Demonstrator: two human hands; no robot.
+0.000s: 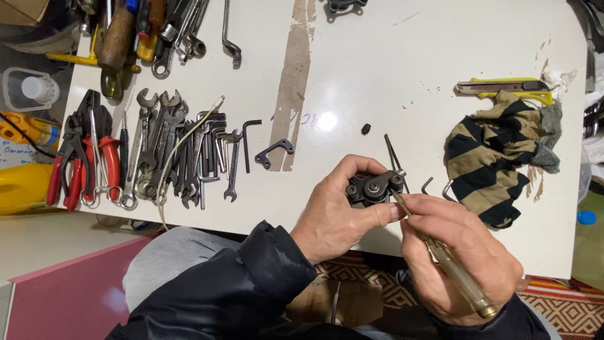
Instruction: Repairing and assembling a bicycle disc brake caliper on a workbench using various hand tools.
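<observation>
Working at one white table (390,56), we go from the largest item to the smallest. One striped black-and-tan rag (497,160) lies at the right side of the table, with one yellow utility knife (503,88) just beyond it. At the left side, one pair of red-handled pliers (85,157) lies beside a row of open-end wrenches and hex keys (182,154), too closely overlapped for us to count. One clear lidded jar (28,88) stands off the table's left edge; we cannot tell what it contains. One yellow container (22,186) sits below it, contents hidden. Our left hand (340,211) is clenched around one small black mechanical part (374,187), held just above the near edge of the table, thumb and fingers pinching its body. Our right hand (459,252) grasps one screwdriver (450,264) with a clear handle, its tip touching the part. One black bracket (274,153) lies on the table left of the hands. Two small hooks (437,187) lie between the part and the rag. One small black nut (366,128) lies alone, well apart from the tools.
</observation>
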